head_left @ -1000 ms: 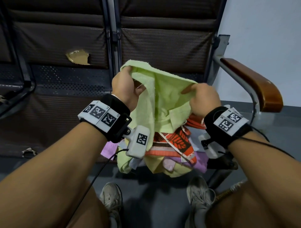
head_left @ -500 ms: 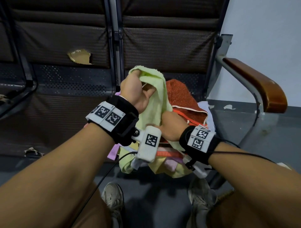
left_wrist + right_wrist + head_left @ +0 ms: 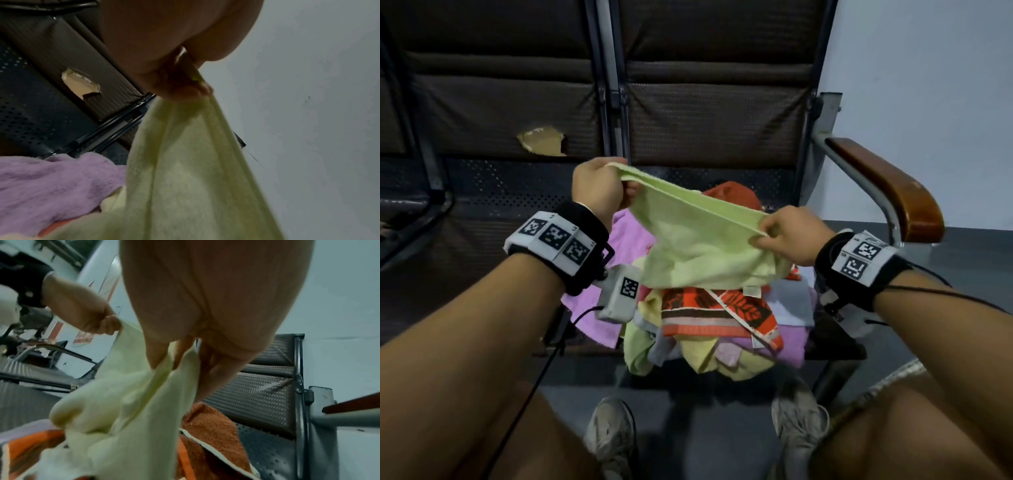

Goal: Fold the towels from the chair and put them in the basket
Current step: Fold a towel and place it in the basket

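we have the light green towel stretched between both hands above the chair seat. our left hand sits at about ten o'clock from the towel's middle and pinches one corner of the top hem between thumb and curled fingers. our right hand sits at about three o'clock, lower than the left, and pinches the other end of the same hem. the hem runs taut from one to the other, and the rest of the cloth sags down onto the pile of towels heaped on the seat. in that pile we see an orange patterned towel at six o'clock from the green one, a purple towel at nine o'clock and a rust-coloured towel at twelve. a wooden armrest stands at three o'clock.
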